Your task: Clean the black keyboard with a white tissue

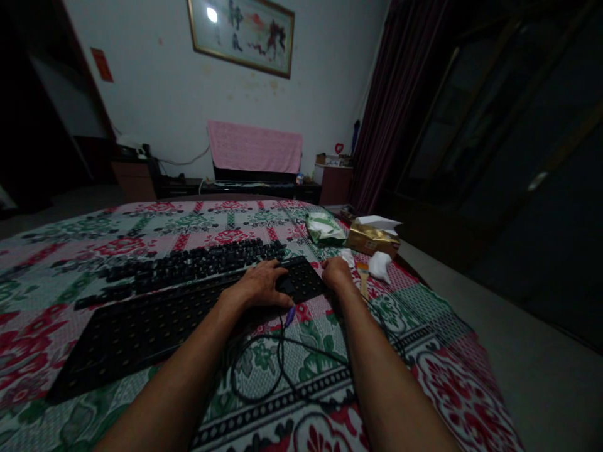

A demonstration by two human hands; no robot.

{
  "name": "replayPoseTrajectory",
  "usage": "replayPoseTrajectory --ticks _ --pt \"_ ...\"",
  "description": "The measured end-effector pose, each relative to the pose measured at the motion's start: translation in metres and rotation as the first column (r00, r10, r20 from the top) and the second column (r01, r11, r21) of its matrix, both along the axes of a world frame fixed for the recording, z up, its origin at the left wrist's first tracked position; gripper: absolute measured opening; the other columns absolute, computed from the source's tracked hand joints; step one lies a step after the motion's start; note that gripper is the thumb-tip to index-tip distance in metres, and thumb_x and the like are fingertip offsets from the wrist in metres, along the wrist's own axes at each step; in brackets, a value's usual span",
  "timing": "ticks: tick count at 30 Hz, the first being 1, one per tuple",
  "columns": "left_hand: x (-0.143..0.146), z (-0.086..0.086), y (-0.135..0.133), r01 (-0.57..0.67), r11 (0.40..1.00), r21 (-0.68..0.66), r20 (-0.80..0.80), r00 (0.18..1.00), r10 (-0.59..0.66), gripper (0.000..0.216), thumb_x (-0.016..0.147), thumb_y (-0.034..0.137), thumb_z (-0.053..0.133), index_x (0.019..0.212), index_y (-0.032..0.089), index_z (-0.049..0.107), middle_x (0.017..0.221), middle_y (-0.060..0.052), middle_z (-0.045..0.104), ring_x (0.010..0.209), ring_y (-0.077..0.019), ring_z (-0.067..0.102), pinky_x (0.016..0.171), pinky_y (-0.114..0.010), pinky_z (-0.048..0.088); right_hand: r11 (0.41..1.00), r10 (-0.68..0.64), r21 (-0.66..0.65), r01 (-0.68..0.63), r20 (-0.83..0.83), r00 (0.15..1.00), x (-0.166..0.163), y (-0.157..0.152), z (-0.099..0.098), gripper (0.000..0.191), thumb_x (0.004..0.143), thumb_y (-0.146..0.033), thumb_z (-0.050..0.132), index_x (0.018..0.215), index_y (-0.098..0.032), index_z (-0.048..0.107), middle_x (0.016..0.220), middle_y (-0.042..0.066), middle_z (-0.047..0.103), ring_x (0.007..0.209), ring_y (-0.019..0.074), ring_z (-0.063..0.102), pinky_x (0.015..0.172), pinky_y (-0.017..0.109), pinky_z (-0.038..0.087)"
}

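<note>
Closest to me are my own forearms [393, 376], reaching forward from the bottom of the view. Biggest thing under them is the flowery red-and-green tablecloth [450, 392], covering the table I'm working on.

On that lies the black keyboard base [136, 329], slanting from near left to farther right, little brownish dots all over it and no caps on the part I can see. Loose black keycaps [193, 267] are bunched in rough rows just behind it, roughly along its length, I'd guess so the order doesn't get lost. The thin dark cable [234, 371] loops on the cloth on my side, probably just pulled off the base to be out of the way.

My left hand [260, 284] is palm down across the right part of the base, fingers spread and not clenched, I think to steady it. My right hand [336, 274] is curled up at the base's right end; honestly can't tell whether there's anything pinched in it.

Past that hand: a gold tissue box [371, 240] with the green-and-white pack [324, 229] beside it, likely parked there for easy reach. Then a crumpled white tissue [380, 267], a small brush [362, 274] next to it, and littlest of all, the purple plug [290, 316] by my left thumb.
</note>
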State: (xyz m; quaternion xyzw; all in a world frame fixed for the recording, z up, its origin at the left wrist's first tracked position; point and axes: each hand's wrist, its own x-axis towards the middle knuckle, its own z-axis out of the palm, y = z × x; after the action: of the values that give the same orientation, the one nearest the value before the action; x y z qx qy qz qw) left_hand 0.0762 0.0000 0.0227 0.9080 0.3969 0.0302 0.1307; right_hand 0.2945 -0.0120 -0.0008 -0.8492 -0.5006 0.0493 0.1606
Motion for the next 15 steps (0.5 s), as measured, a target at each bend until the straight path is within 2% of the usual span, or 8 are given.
replayPoseTrajectory --ticks 4,9,15 --pt "0.000 0.001 -0.001 0.002 1.000 -0.009 -0.015 1.000 -0.002 0.087 0.060 0.068 0.058 0.133 0.024 0.043 0.147 -0.012 0.027 0.134 -0.0326 0.025 0.107 -0.045 0.024 0.998 -0.048 0.041 0.048 -0.005 0.999 -0.002 -0.001 0.002 0.025 0.070 -0.011 0.057 0.090 -0.015 0.072 0.095 0.013 0.068 0.092 0.0208 0.062 0.080 0.025 0.044" --pt "0.000 0.000 0.001 0.006 1.000 -0.006 -0.003 1.000 -0.006 0.086 0.059 0.067 0.060 0.131 0.024 0.045 0.145 -0.012 0.030 0.132 -0.0329 0.028 0.106 -0.044 0.027 0.974 -0.160 0.168 0.154 0.025 0.987 0.000 -0.010 0.009 0.033 0.079 -0.018 0.046 0.106 -0.018 0.066 0.121 0.012 0.055 0.113 0.0256 0.049 0.091 0.033 0.039" --pt "0.001 -0.002 0.004 0.014 1.000 0.007 -0.003 1.000 -0.014 0.087 0.058 0.069 0.059 0.131 0.023 0.045 0.145 -0.013 0.031 0.131 -0.0322 0.030 0.105 -0.044 0.028 0.955 -0.262 0.129 0.267 -0.056 0.963 0.010 -0.009 0.001 0.035 0.075 -0.024 0.054 0.106 -0.010 0.064 0.127 0.019 0.049 0.118 0.0352 0.043 0.097 0.050 0.032"
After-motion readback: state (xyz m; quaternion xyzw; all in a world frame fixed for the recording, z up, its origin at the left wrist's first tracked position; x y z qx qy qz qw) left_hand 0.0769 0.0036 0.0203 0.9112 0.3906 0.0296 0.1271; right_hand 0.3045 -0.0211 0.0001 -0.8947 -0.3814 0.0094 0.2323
